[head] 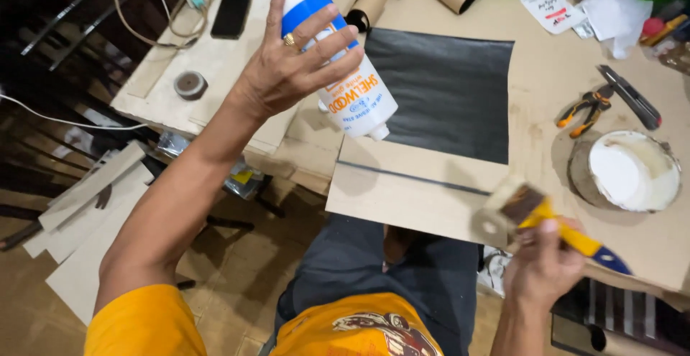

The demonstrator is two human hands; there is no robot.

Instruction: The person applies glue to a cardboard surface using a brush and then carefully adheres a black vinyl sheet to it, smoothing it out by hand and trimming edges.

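We are at the gluing step. Our left hand (287, 76) grips the glue bottle (338, 61) around its body, tipped nozzle-down at about five o'clock, above the near edge of the board (402, 198) and the black sheet (445, 90) lying on it. Our right hand (546, 262) is clenched on the yellow handle of the brush (532, 212), whose bristles hover just off the board's near right corner, at four o'clock from the bottle. A bowl (632, 173) of white paste sits at three o'clock. Next, we judge, comes a squeeze onto the bare strip, then spreading with the brush.
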